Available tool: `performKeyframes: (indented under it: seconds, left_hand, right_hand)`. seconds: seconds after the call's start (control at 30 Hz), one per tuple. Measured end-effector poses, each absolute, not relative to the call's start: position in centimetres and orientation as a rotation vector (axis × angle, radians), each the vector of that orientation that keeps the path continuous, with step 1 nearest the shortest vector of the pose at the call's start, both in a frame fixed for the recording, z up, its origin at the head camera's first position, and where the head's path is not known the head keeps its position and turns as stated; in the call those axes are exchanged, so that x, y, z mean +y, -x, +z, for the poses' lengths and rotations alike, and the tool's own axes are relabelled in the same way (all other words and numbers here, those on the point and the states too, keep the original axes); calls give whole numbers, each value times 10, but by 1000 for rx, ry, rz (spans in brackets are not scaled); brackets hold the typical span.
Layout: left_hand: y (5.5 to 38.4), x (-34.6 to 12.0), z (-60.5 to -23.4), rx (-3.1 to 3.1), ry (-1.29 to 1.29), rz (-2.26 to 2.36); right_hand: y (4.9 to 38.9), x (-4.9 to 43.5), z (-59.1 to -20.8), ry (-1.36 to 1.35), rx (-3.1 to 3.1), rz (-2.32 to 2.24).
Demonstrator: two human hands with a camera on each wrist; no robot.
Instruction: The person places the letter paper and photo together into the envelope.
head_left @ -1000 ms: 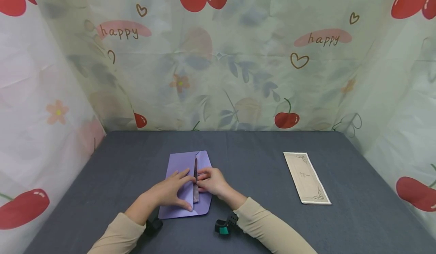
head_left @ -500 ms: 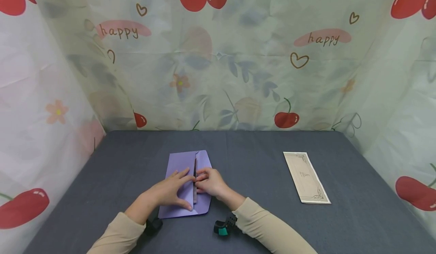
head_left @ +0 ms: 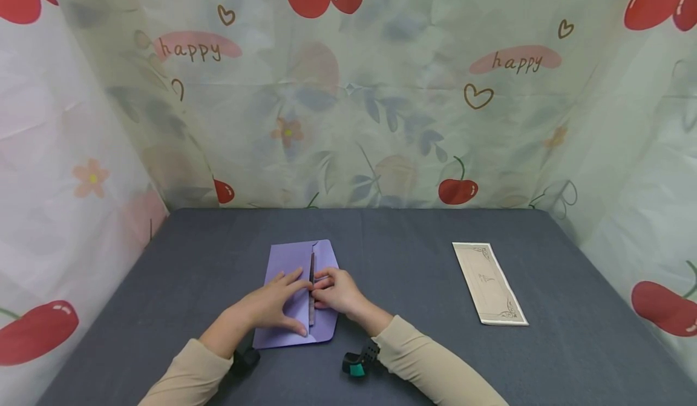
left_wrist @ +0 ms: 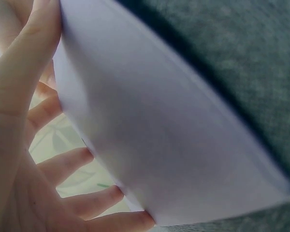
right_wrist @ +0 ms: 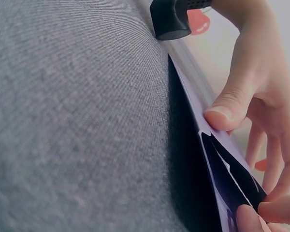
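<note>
- As we look down from the head, the purple envelope (head_left: 285, 258) lies on the dark table (head_left: 403, 242), left of the middle, and the left hand (head_left: 272, 303) spreads over it, fingers apart, thumb well off from the rest
- Across from it, the right hand (head_left: 340, 291) has thumb and fingertips together on a narrow slip (head_left: 312, 316) in the envelope's opening, and it's a close fit, so I'd say a light pinch and a straight push sideways, not a shove
- Well over to the right, a cream card (head_left: 490, 282) rests on the table, out of the way of the work
- On to the left wrist, where the pale panel fills the view and the left fingertips, apart from one another, touch along its edge; nice even spacing there, and that even hold should stop the panel buckling
- Now the right wrist, and what a view of the gap: the left thumb is on the panel, the mouth gapes, and the right fingertips meet right at the edge; exactly how much slip they grip I cannot tell, but holding the mouth wide should spare its corners from snagging
</note>
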State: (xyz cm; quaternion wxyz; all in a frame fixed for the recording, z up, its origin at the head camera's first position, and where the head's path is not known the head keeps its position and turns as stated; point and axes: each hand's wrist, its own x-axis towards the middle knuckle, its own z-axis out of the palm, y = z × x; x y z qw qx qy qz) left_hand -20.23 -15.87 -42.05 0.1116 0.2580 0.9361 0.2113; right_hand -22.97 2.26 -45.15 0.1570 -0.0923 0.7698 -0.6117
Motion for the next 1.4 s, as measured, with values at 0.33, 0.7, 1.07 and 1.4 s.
performKeyframes:
  seconds: [0.33, 0.7, 1.07, 1.4]
  left_hand:
    - [202, -159, -420, 2748, -772, 637]
    - [203, -158, -420, 2743, -738, 623]
    - [205, -157, -424, 2736, -710, 621]
    - [206, -159, -426, 2750, -752, 623]
  right_hand:
    - [227, 29, -447, 295, 2209, -1747]
    - [228, 48, -443, 308, 2228, -1739]
    - [230, 76, -439, 287, 2272, -1702]
    - [229, 119, -433, 244, 2349, -1651]
